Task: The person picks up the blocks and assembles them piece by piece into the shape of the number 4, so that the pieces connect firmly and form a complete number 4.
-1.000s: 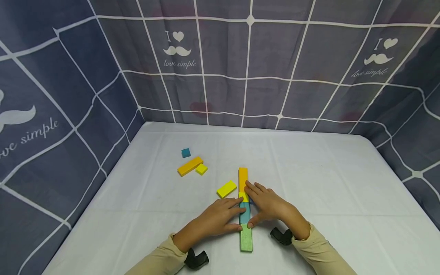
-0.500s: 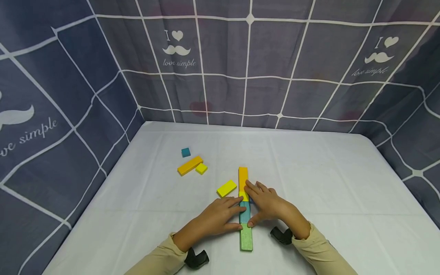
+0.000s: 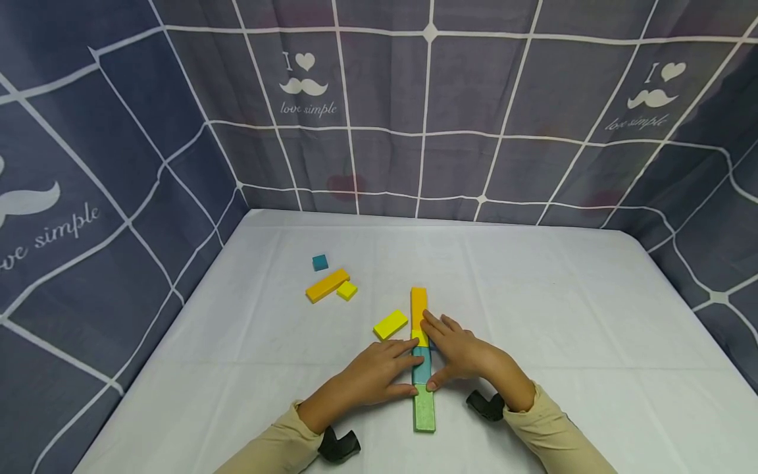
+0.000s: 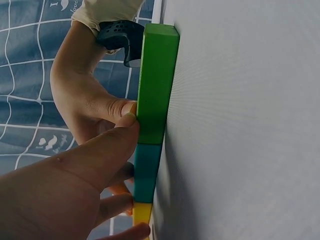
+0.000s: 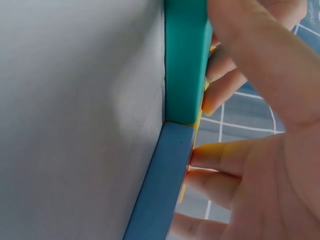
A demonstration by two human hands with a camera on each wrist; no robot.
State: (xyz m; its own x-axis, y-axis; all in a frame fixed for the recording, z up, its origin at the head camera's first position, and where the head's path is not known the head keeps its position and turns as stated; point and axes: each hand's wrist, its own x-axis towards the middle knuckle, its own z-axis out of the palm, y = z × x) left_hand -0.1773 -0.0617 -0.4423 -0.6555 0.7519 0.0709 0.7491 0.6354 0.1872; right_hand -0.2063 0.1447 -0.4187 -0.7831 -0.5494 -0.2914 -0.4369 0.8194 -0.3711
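A straight row of wooden blocks lies on the white cloth: green (image 3: pixel 424 411) nearest, then teal (image 3: pixel 421 374), yellow (image 3: pixel 423 338) and orange (image 3: pixel 418 305) farthest. A blue block (image 5: pixel 160 185) lies along the row's right side, mostly hidden by the right hand in the head view. My left hand (image 3: pixel 374 374) touches the row from the left, fingers extended, its thumb at the green block near the teal seam. From the right, my right hand (image 3: pixel 463 352) rests its thumb by the teal and green seam and its fingertips by the orange and yellow blocks.
To the left of the row lies a yellow rectangular block (image 3: pixel 390 325). Farther back are an orange bar (image 3: pixel 326 287), a small yellow block (image 3: pixel 347 291) touching it, and a teal cube (image 3: pixel 320 263). Grey checked curtain (image 3: pixel 379 164) borders the table's back and sides.
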